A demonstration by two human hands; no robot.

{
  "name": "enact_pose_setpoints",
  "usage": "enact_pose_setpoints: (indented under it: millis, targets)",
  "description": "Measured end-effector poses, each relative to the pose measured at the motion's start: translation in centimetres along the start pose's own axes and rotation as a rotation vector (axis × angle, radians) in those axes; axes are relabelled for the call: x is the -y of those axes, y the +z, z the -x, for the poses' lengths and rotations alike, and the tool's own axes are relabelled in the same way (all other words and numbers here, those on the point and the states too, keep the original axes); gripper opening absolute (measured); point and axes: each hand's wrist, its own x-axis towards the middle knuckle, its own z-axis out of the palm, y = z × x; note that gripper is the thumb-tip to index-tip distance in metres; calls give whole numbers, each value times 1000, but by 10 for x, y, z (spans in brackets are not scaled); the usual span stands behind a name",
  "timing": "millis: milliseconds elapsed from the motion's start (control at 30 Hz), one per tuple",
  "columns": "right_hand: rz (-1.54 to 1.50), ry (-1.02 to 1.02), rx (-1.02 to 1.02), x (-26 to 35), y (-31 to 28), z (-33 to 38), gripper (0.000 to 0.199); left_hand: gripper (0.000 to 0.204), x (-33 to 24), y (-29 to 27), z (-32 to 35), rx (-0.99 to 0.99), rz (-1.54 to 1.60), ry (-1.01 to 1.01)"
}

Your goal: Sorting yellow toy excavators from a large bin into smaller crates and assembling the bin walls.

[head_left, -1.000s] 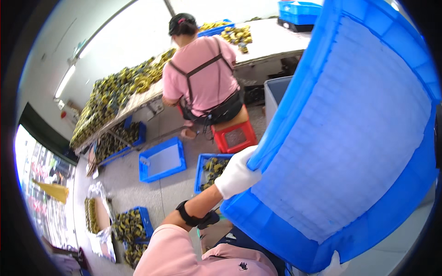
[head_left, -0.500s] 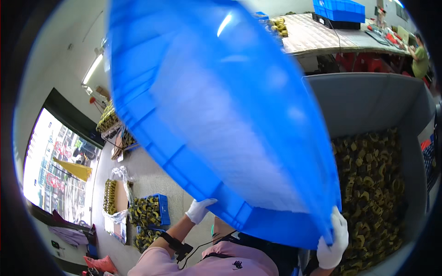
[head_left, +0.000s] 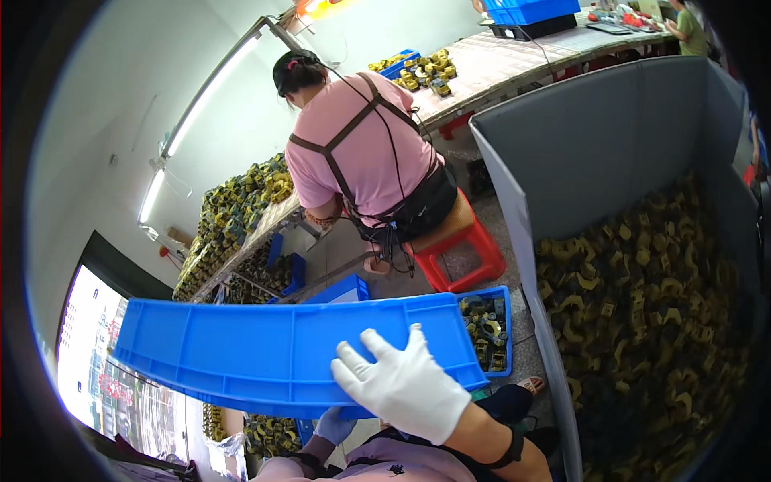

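Note:
A large blue plastic crate (head_left: pixel 249 345) is up in front of me, a long ribbed side toward me. Under its lower edge, my left hand (head_left: pixel 332 426) in a white glove is closed on the crate, with the fingers partly hidden. My right hand (head_left: pixel 401 384), also white-gloved, lies against the ribbed side with its fingers spread. To the right stands a tall grey bin (head_left: pixel 594 153) with many yellow and dark curved parts (head_left: pixel 642 321) heaped in it.
Ahead, a person in pink (head_left: pixel 361 153) sits on a red stool (head_left: pixel 458 257) at a worktable (head_left: pixel 490 64). A small blue crate (head_left: pixel 507 329) of parts lies beside the grey bin's wall. Piled parts (head_left: pixel 241 205) cover the table at left. Another person (head_left: pixel 689 32) is far right.
The blue crate has swung down and left, from filling the view to lying lengthwise low ahead. My right hand has moved from its right corner to its side. The seated person now shows.

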Motion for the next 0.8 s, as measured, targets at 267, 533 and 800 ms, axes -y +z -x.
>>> enact_pose_setpoints:
  millis: [267, 533, 800]
  targets:
    - [-101, -93, 160, 28, 109, -58, 41, 22, 9, -48, 7, -304, 107, 264]
    - [-244, -145, -217, 15, 188, -135, 25, 16, -67, -78, 38, -449, -36, 612]
    - [-352, 563, -127, -12, 207, -19, 18, 25, -120, -259, 5, -871, -123, 369]
